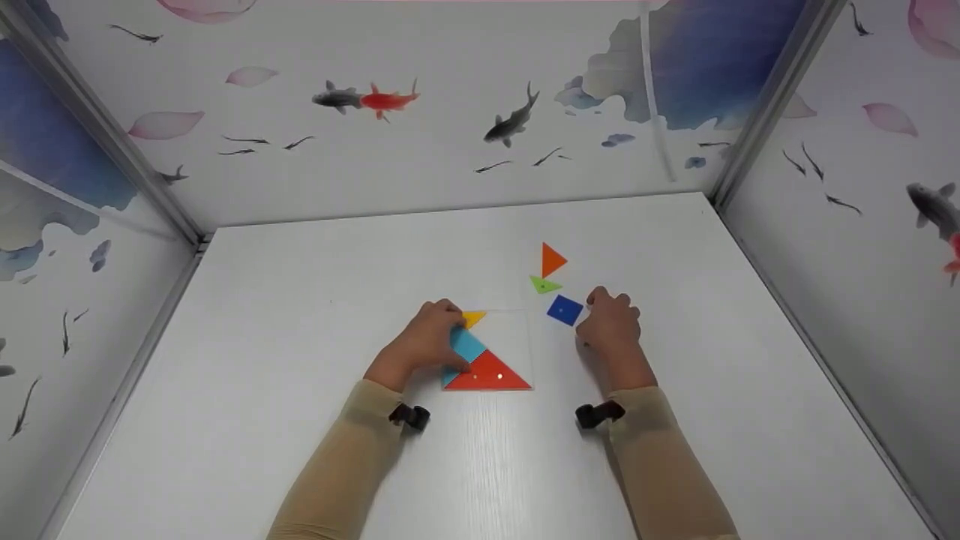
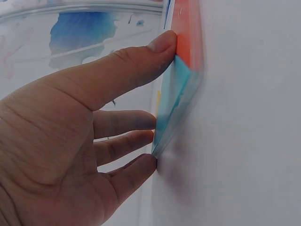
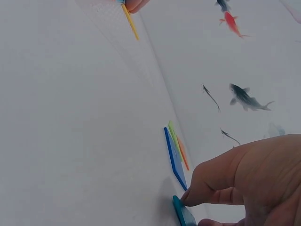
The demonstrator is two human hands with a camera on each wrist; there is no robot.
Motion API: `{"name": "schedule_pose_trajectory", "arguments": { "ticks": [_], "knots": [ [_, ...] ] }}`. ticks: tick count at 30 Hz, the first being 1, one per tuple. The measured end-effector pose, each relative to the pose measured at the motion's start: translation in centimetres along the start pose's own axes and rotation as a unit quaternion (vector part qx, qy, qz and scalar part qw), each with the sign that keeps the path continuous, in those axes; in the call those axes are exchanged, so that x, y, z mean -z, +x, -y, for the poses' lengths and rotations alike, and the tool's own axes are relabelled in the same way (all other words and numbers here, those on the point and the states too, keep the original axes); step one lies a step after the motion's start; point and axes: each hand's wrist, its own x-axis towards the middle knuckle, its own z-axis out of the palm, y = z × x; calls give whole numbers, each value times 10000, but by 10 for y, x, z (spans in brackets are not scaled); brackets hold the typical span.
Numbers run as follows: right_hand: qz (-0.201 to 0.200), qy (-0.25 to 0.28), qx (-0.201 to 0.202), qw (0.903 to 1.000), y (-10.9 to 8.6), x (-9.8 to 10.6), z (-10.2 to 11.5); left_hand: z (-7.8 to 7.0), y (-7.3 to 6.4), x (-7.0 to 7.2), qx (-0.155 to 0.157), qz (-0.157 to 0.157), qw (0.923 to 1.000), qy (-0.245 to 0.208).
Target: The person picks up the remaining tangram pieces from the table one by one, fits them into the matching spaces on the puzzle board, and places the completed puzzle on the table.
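Observation:
A clear square tray (image 1: pixel 517 326) lies on the white table, holding a red triangle (image 1: pixel 493 367), a light blue piece (image 1: pixel 468 343) and a yellow triangle (image 1: pixel 474 319). My left hand (image 1: pixel 421 339) rests over the tray's left side, thumb on the pieces near the red-blue seam, fingers spread along the far part. To the right of the tray, my right hand (image 1: pixel 611 322) pinches a teal tangram piece (image 3: pixel 183 212) close to the table; in the head view the hand hides that piece. Beside this hand lies a dark blue square (image 1: pixel 565 310).
Beyond the blue square lie a light green triangle (image 1: pixel 545 285) and an orange triangle (image 1: pixel 553 260). Printed walls with fish and petals enclose the table (image 1: pixel 300 300) at the back and both sides. A black wrist camera (image 1: pixel 600 414) sits on each sleeve.

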Motion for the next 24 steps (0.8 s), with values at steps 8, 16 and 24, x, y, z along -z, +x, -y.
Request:
{"name": "schedule_pose_trajectory", "arguments": {
  "ticks": [8, 16, 24],
  "knots": [
    [54, -38, 111, 9999, 3, -2, -1, 0, 0, -1, 48, 13, 10000, 49],
    [111, -196, 64, 9997, 0, 0, -2, 0, 0, 0, -10, 28, 10000, 10],
    [60, -212, 178, 9996, 2, 0, -4, -1, -1, 3, -171, 6, 9999, 24]
  ]
}}
